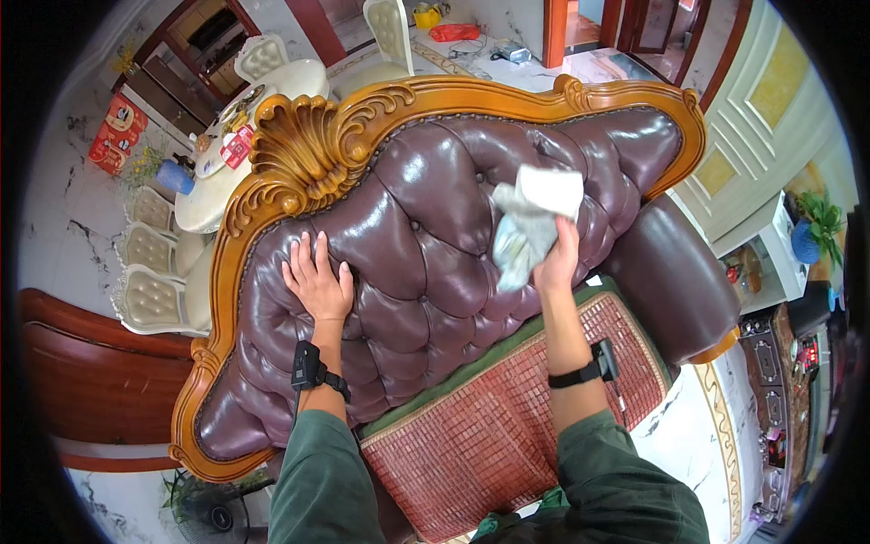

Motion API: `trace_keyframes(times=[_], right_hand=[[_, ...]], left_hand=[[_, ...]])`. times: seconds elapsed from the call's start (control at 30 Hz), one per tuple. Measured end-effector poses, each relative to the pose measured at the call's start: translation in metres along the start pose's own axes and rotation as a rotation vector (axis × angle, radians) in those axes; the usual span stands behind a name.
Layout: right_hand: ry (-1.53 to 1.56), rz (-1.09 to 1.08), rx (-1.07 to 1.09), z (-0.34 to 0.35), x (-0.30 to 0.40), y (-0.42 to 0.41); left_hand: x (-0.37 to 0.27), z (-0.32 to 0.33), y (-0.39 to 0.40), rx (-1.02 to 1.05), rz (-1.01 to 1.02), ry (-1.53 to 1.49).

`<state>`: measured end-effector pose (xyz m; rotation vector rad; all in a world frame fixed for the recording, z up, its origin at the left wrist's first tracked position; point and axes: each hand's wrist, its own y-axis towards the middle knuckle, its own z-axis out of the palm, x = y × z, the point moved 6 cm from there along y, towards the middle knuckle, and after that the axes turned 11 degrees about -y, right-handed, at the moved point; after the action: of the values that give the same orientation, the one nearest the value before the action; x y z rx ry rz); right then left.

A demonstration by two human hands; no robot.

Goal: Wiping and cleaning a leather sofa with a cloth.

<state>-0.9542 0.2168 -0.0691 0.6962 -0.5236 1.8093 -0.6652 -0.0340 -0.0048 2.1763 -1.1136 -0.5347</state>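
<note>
A sofa backrest [448, 187] of tufted dark maroon leather fills the middle of the view, framed by carved golden-brown wood with a shell crest [299, 153]. Flat against its left part rests my left hand [319, 279], fingers spread and holding nothing. My right hand [561, 255] grips a crumpled pale cloth [533, 221] in front of the right part of the backrest. The cloth is blurred, and I cannot tell whether it touches the leather. Both wrists wear black strapped devices.
Below the backrest lies a reddish tile-like seat mat [476, 435] with green edging. A padded armrest [669, 279] stands at the right. Behind the sofa are a pale dining table [211, 197] and tufted chairs [153, 299]. A fan [214, 513] stands at lower left.
</note>
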Motion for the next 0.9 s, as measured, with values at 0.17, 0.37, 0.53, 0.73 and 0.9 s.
trace_keyframes(times=[0.17, 0.37, 0.53, 0.73, 0.9], right_hand=[[-1.671, -0.938, 0.405, 0.087, -0.025, 0.032], [-1.896, -0.862, 0.376, 0.087, -0.028, 0.010], [-2.063, -0.747, 0.484, 0.111, -0.018, 0.009], [-1.526, -0.309, 0.089, 0.087, -0.009, 0.039], [-1.807, -0.995, -0.023, 0.115, -0.028, -0.006]], left_hand=[[-0.011, 0.007, 0.004, 0.004, 0.010, -0.001], [-0.003, 0.001, 0.002, 0.005, 0.001, 0.015], [-0.004, 0.003, 0.005, 0.010, -0.001, 0.030], [-0.003, 0.002, 0.000, 0.001, -0.006, 0.018], [-0.005, 0.002, 0.001, -0.001, 0.003, 0.007]])
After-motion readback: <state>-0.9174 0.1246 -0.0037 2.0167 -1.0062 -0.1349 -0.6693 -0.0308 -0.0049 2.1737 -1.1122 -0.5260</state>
